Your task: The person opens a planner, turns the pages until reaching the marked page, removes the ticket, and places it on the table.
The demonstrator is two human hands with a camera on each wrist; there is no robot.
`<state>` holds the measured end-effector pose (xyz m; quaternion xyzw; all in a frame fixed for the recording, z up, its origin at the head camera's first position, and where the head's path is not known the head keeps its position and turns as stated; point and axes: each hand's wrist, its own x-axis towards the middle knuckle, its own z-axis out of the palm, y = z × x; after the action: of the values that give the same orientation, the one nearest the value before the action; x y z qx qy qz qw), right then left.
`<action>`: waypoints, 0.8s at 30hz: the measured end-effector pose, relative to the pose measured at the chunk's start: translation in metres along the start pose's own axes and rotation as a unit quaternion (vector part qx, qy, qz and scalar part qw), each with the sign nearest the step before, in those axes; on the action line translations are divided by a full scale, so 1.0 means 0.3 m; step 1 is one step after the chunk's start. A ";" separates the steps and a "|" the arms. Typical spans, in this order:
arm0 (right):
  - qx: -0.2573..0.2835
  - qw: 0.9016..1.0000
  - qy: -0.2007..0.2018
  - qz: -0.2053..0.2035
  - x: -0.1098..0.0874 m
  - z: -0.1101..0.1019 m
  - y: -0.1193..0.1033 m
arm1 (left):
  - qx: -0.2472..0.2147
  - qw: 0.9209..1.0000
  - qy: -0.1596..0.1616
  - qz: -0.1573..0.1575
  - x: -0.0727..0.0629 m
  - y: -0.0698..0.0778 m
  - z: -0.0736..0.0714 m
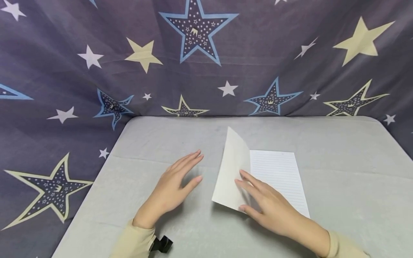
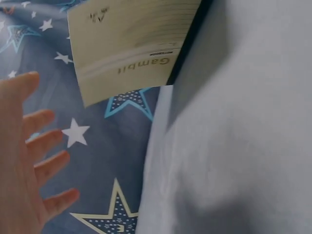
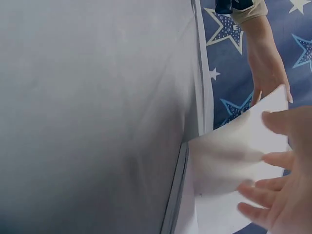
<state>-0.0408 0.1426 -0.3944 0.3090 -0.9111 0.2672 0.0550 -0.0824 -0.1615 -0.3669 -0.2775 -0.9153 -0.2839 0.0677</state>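
A notebook lies on the table with its lined page [image 1: 277, 175] facing up on the right. Its front cover [image 1: 230, 168] stands half raised at the left, the plain white inside toward my right hand [image 1: 267, 204]. The fingers of that hand are extended, their tips right at the inner face of the cover. Seen from outside in the left wrist view, the tan cover [image 2: 126, 48] bears the print "Gambit" and ends at a dark spine [image 2: 187, 44]. My left hand [image 1: 174, 182] hovers left of the cover, fingers spread and holding nothing.
A grey cloth covers the table [image 1: 155, 139]. Behind and to the left hangs a dark curtain [image 1: 109, 21] with star prints. A small black device [image 1: 162, 244] is strapped at the left wrist, by the beige sleeve [image 1: 133, 242].
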 end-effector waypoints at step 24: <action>0.001 0.997 -0.072 -0.027 -0.055 -0.020 0.072 | 0.064 0.983 -0.173 0.021 -0.034 -0.069 0.120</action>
<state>-0.0409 0.1689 -0.4035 0.3522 -0.9037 0.2433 -0.0038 -0.0838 -0.1605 -0.4095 -0.3370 -0.9234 -0.1708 -0.0678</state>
